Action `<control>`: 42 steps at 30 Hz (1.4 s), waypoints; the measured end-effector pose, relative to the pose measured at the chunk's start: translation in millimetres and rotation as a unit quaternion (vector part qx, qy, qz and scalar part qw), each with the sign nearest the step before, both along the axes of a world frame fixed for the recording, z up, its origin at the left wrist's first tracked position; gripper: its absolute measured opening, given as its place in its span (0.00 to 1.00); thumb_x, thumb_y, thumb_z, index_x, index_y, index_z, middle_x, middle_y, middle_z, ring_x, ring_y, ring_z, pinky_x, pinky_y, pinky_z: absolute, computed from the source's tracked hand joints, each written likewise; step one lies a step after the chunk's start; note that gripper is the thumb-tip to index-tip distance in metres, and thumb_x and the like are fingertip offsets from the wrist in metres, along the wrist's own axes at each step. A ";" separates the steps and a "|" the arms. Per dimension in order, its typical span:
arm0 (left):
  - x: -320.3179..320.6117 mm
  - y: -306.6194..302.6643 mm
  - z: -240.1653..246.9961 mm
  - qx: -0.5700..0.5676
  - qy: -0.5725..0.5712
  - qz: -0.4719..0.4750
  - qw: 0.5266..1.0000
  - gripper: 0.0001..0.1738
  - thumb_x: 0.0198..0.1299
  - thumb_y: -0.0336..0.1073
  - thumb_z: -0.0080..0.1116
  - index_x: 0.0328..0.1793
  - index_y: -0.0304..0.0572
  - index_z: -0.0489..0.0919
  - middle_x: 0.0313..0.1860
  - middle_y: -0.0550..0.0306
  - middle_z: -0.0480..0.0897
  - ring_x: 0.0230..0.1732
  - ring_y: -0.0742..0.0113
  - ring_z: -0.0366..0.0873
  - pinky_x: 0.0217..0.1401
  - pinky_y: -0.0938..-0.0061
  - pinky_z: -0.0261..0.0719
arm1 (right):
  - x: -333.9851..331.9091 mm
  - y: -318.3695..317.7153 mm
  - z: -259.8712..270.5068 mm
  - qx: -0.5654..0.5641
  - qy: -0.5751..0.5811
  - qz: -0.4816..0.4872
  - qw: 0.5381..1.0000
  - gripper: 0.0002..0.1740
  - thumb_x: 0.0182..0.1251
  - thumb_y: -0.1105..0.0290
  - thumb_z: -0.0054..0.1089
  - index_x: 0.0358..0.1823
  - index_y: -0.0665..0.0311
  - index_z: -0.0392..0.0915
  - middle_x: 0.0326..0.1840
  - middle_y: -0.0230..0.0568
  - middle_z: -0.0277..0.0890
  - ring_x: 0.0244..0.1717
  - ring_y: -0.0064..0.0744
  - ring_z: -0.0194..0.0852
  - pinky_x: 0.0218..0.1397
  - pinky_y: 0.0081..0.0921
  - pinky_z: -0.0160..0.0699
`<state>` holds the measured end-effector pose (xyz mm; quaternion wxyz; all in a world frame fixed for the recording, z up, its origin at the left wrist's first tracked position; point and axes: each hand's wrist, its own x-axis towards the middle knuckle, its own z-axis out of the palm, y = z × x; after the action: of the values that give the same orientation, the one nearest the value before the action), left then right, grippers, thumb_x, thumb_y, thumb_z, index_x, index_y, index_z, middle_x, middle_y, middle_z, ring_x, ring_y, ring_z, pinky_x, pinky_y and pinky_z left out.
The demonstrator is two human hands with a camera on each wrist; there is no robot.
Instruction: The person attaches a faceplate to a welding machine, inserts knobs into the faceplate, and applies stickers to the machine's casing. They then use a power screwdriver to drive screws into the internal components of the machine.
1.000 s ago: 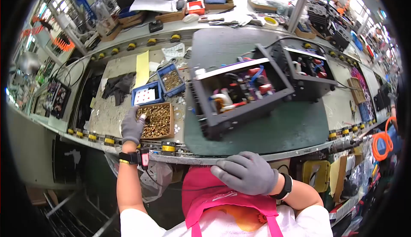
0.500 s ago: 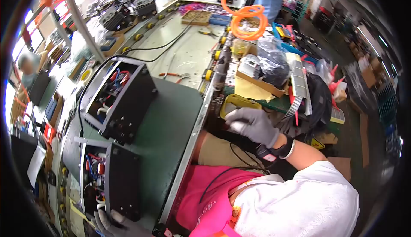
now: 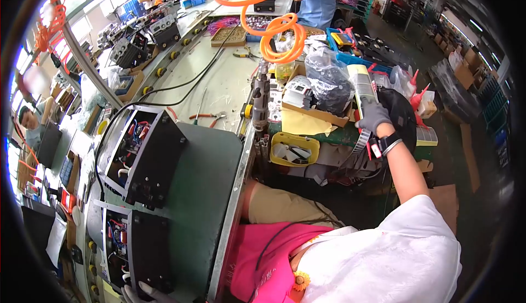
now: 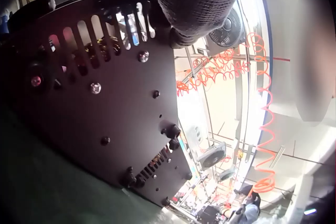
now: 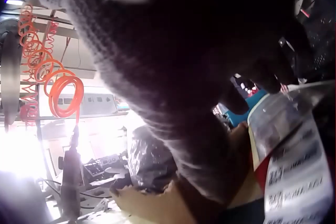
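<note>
My gloved left hand (image 3: 143,294) is at the bottom edge of the head view, largely cut off, with its fingers at the end of the nearer black metal case (image 3: 150,248). In the left wrist view the grey glove (image 4: 194,3) lies at the slotted top edge of that case. Out to the right, my gloved right hand (image 3: 374,115) is over a printed sheet (image 3: 361,81) and a strip of labels (image 3: 359,145). Seen from the right wrist, thumb and fingers stand apart above the label strip (image 5: 296,182).
A second open black case (image 3: 156,158) with wiring stands beyond the first on the green mat (image 3: 213,155). By the bench edge are a yellow bin (image 3: 296,139), a bagged black item (image 3: 329,78) and red-tipped bottles (image 3: 419,97). An orange coiled hose (image 3: 285,43) hangs overhead.
The head view has swung right from the bench. My left hand left the box of small brass parts for the black case; my right hand moved from my lap out to the labels.
</note>
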<state>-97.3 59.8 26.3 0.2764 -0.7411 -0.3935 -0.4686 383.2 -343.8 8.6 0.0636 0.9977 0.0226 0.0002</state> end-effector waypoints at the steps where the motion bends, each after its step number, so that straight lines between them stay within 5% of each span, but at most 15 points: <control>1: 4.5 -9.6 2.9 0.010 0.012 0.020 1.000 0.20 0.63 0.48 0.60 0.51 0.39 0.79 0.48 0.50 0.81 0.49 0.48 0.78 0.60 0.50 0.71 | 5.4 -4.4 -5.1 0.006 0.023 0.008 1.000 0.41 0.44 0.56 0.70 0.64 0.56 0.67 0.57 0.51 0.75 0.56 0.54 0.74 0.57 0.43 0.76; 3: 13.7 -23.7 1.7 -0.007 -0.010 -0.012 1.000 0.21 0.63 0.48 0.61 0.52 0.38 0.77 0.50 0.49 0.80 0.51 0.47 0.78 0.64 0.46 0.69 | 15.7 -17.9 -14.7 0.054 0.000 0.042 0.998 0.26 0.51 0.59 0.64 0.52 0.60 0.76 0.42 0.55 0.80 0.47 0.54 0.79 0.51 0.43 0.78; 7: 27.8 -51.2 0.4 -0.015 -0.012 -0.177 0.984 0.18 0.63 0.40 0.62 0.50 0.32 0.76 0.48 0.45 0.79 0.51 0.45 0.78 0.57 0.49 0.77 | 41.7 -47.5 -18.8 0.199 -0.101 0.052 0.973 0.17 0.61 0.65 0.57 0.49 0.63 0.80 0.39 0.54 0.81 0.43 0.54 0.80 0.48 0.41 0.77; 11: 36.8 -68.5 -33.7 -0.280 -0.009 -0.362 0.889 0.21 0.65 0.40 0.58 0.57 0.32 0.75 0.50 0.45 0.81 0.50 0.49 0.79 0.52 0.62 0.78 | 0.8 -17.3 25.3 0.427 -0.374 0.085 0.819 0.13 0.68 0.64 0.54 0.46 0.63 0.81 0.35 0.52 0.80 0.34 0.46 0.79 0.40 0.35 0.78; 14: 72.4 -77.8 -37.4 -0.580 -0.148 -0.518 0.611 0.25 0.64 0.39 0.60 0.63 0.33 0.71 0.57 0.48 0.78 0.54 0.58 0.77 0.55 0.67 0.76 | -76.9 67.4 43.5 0.575 -0.300 0.312 0.694 0.14 0.70 0.62 0.55 0.42 0.67 0.79 0.30 0.41 0.78 0.31 0.37 0.77 0.37 0.30 0.75; 15: 84.8 -78.1 -37.7 -0.630 -0.190 -0.554 0.510 0.27 0.63 0.38 0.61 0.64 0.33 0.70 0.58 0.49 0.77 0.55 0.60 0.76 0.56 0.69 0.75 | -97.0 91.4 42.7 0.469 -0.324 0.443 0.692 0.13 0.70 0.64 0.53 0.41 0.67 0.79 0.33 0.41 0.79 0.35 0.39 0.78 0.39 0.32 0.76; 16: 95.5 -78.6 -36.7 -0.671 -0.228 -0.581 0.401 0.29 0.62 0.36 0.63 0.66 0.33 0.68 0.59 0.49 0.76 0.56 0.62 0.75 0.57 0.70 0.75 | -127.9 108.7 60.6 0.408 -0.169 0.555 0.705 0.11 0.69 0.68 0.49 0.40 0.65 0.80 0.36 0.41 0.80 0.37 0.40 0.79 0.41 0.34 0.77; 17: 104.9 -78.9 -34.1 -0.687 -0.244 -0.585 0.355 0.26 0.63 0.35 0.59 0.65 0.32 0.69 0.60 0.47 0.75 0.57 0.61 0.75 0.58 0.69 0.75 | -142.3 137.2 27.8 0.447 -0.088 0.620 0.639 0.11 0.64 0.67 0.51 0.39 0.63 0.81 0.37 0.40 0.80 0.37 0.38 0.80 0.38 0.32 0.77; 19: 119.3 -75.9 -27.3 -0.715 -0.278 -0.584 0.264 0.22 0.65 0.32 0.50 0.63 0.29 0.70 0.62 0.41 0.72 0.58 0.60 0.75 0.59 0.68 0.76 | -200.2 175.9 15.2 0.362 -0.115 0.691 0.615 0.09 0.60 0.68 0.53 0.38 0.61 0.79 0.30 0.37 0.76 0.32 0.36 0.78 0.34 0.29 0.76; 24: 99.7 -59.0 -44.1 -0.774 -0.236 -0.423 0.408 0.21 0.62 0.31 0.56 0.60 0.30 0.72 0.50 0.51 0.81 0.50 0.66 0.79 0.53 0.71 0.78 | -276.7 231.9 -36.0 0.311 -0.016 0.808 0.500 0.08 0.59 0.64 0.54 0.33 0.61 0.74 0.23 0.35 0.73 0.27 0.33 0.76 0.31 0.28 0.75; 26: 82.8 -52.7 -53.8 -0.756 -0.227 -0.389 0.475 0.18 0.61 0.28 0.57 0.57 0.31 0.73 0.45 0.55 0.83 0.47 0.68 0.79 0.54 0.72 0.77 | -273.5 235.4 -20.3 0.328 0.142 0.810 0.464 0.12 0.57 0.62 0.59 0.36 0.61 0.76 0.28 0.37 0.74 0.30 0.34 0.77 0.34 0.30 0.76; 28: 76.1 -53.9 -44.3 -0.729 -0.215 -0.375 0.530 0.16 0.60 0.24 0.56 0.55 0.32 0.73 0.46 0.54 0.82 0.48 0.70 0.78 0.54 0.74 0.76 | -258.9 243.1 -6.1 0.454 0.110 0.785 0.407 0.16 0.55 0.60 0.62 0.42 0.61 0.78 0.37 0.38 0.78 0.38 0.37 0.79 0.41 0.32 0.77; 32: 67.2 -56.4 -46.6 -0.669 -0.177 -0.426 0.583 0.25 0.53 0.26 0.66 0.58 0.37 0.72 0.46 0.54 0.82 0.47 0.67 0.81 0.49 0.73 0.78 | -234.4 270.8 6.2 0.450 -0.038 0.733 0.508 0.21 0.58 0.56 0.63 0.51 0.56 0.79 0.50 0.36 0.79 0.49 0.39 0.78 0.52 0.34 0.76; 37: 63.5 -55.3 -25.9 -0.645 -0.034 -0.411 0.643 0.24 0.57 0.29 0.65 0.59 0.35 0.71 0.47 0.55 0.81 0.48 0.72 0.78 0.52 0.75 0.77 | -221.4 284.6 -10.9 0.490 0.190 0.725 0.445 0.26 0.59 0.62 0.64 0.58 0.64 0.75 0.38 0.48 0.79 0.37 0.47 0.80 0.39 0.35 0.80; 42: 63.6 -53.5 -25.6 -0.664 0.014 -0.388 0.639 0.27 0.56 0.27 0.65 0.62 0.36 0.70 0.46 0.53 0.80 0.47 0.71 0.78 0.50 0.75 0.78 | -211.7 281.5 -9.4 0.429 0.212 0.759 0.441 0.26 0.60 0.69 0.62 0.59 0.73 0.71 0.35 0.49 0.79 0.34 0.46 0.80 0.36 0.36 0.80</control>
<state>-33.7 6.3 0.7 -0.4918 -0.8163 -0.2715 -0.1347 171.5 -62.4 -0.8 -0.4051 0.4502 0.7809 -0.1531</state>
